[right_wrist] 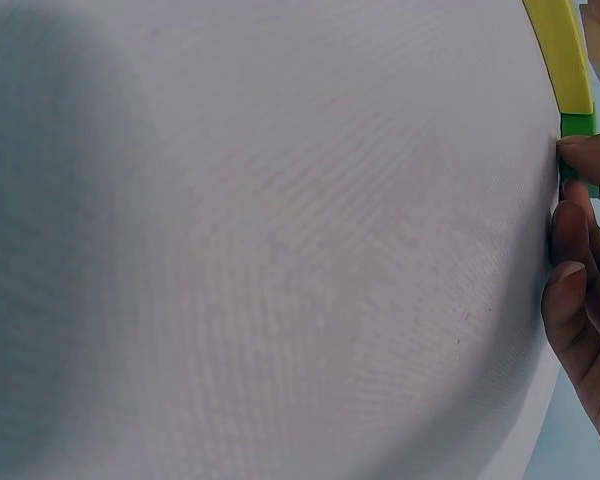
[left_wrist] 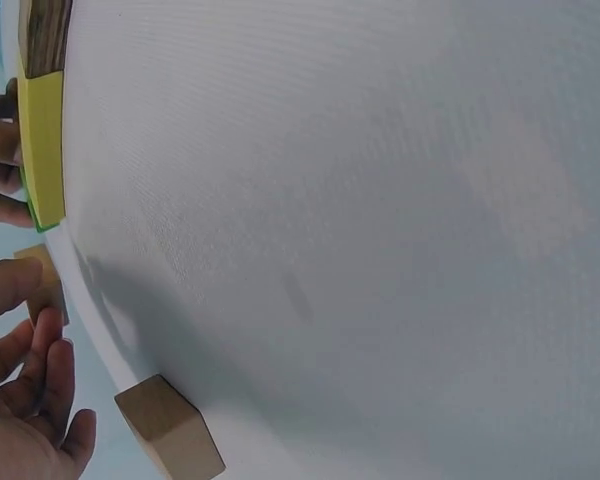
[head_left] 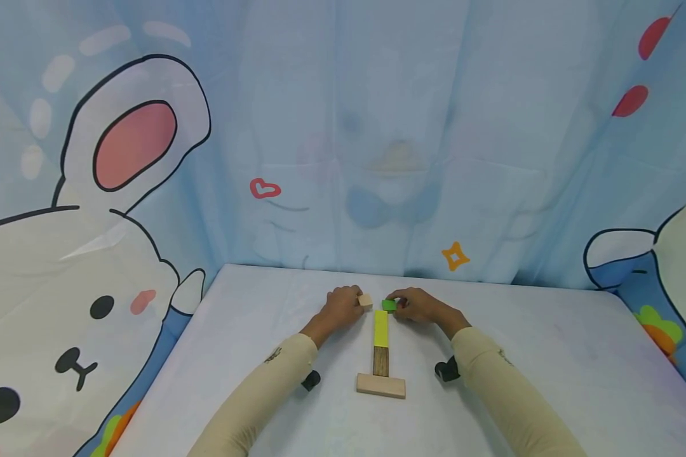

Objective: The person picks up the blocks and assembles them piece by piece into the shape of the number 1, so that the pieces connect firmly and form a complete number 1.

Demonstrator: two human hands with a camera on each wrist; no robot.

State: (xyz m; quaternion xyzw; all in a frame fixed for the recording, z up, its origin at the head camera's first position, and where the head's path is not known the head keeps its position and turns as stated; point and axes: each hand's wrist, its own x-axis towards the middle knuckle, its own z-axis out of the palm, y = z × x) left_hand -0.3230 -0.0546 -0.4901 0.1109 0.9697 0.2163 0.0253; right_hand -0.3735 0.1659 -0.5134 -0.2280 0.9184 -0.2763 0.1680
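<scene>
Between thumb and fingers my left hand (head_left: 343, 306) pinches a small pale wooden block (head_left: 365, 301). The left wrist view shows this block (left_wrist: 48, 285) held just past the yellow block's far end. My right hand (head_left: 420, 304) pinches a green block (head_left: 389, 305) at the far end of the yellow block (head_left: 380, 329); its fingers hide part of the green one. Nearer, a dark-grained brown block (head_left: 380, 362) continues the line. At the near end a long pale wooden block (head_left: 380, 386) lies crosswise, forming an upside-down T.
Another wooden block (left_wrist: 170, 430) stands near the left hand in the left wrist view; the head view does not show it. A white cloth covers the table (head_left: 234, 355). Behind its far edge hangs a blue printed curtain (head_left: 331, 127). Dark wrist cameras sit under both sleeves.
</scene>
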